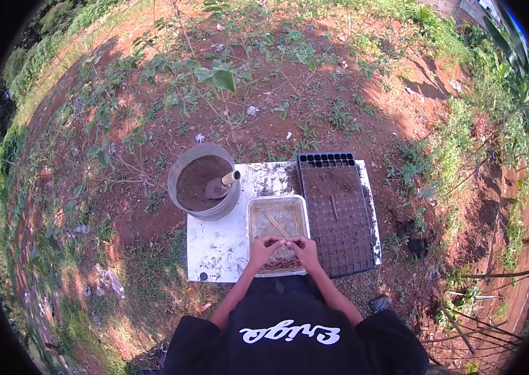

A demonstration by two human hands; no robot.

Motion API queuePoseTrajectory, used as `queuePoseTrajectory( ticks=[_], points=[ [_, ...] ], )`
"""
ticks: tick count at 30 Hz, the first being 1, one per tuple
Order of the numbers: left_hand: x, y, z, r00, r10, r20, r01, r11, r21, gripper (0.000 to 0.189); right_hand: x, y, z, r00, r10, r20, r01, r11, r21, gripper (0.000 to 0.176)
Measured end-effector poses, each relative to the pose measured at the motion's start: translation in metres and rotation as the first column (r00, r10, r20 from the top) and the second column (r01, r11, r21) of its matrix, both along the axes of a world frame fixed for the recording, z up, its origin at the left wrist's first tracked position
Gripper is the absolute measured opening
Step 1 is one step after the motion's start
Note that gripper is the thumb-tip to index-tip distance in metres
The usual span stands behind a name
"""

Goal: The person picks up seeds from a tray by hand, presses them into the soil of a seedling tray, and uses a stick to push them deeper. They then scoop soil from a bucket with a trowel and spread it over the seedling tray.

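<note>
Over the near half of a shallow clear plastic tray, my left hand and my right hand come together, their thumbs and fingers pinched tip to tip. What they pinch is too small to make out. A long thin tan strip, like a stick or dry pod, slants across the tray and reaches the fingertips in this view. Small reddish-brown seeds lie along the tray's near end, just below my hands.
The tray stands on a white, soil-smeared board. At its left is a grey bucket of soil with a trowel in it. A black seedling tray, mostly soil-filled, lies right, bearing a brown stick. Leafy plants grow beyond.
</note>
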State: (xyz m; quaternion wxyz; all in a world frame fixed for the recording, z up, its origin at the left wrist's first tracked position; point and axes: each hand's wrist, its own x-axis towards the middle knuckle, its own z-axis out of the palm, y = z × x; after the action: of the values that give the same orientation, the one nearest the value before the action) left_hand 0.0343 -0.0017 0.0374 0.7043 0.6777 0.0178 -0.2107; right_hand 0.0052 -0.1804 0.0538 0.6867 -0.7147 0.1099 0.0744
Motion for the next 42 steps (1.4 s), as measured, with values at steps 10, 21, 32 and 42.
queuePoseTrajectory(
  ticks=[10, 21, 32, 42],
  points=[
    [0.014, -0.017, 0.038, 0.998, 0.058, -0.003, -0.058, 0.998, 0.011, 0.022, 0.011, -0.002, 0.048, 0.988, -0.061, 0.140, 0.077, 0.991, -0.110, 0.015],
    [0.012, -0.032, 0.034, 0.951, 0.104, 0.291, -0.130, 0.989, 0.073, 0.017, 0.012, -0.008, 0.046, 0.991, -0.097, -0.095, 0.117, 0.967, 0.228, 0.016],
    [0.013, -0.040, 0.047, 0.956, 0.102, 0.273, -0.113, 0.993, 0.022, 0.016, 0.013, -0.018, 0.038, 0.976, -0.112, -0.186, 0.181, 0.891, 0.416, 0.016],
    [0.034, -0.057, 0.055, 0.996, 0.004, 0.086, -0.017, 0.989, 0.145, 0.019, 0.037, -0.053, 0.034, 0.995, -0.014, -0.102, 0.038, 0.970, 0.240, 0.014]
  ],
)
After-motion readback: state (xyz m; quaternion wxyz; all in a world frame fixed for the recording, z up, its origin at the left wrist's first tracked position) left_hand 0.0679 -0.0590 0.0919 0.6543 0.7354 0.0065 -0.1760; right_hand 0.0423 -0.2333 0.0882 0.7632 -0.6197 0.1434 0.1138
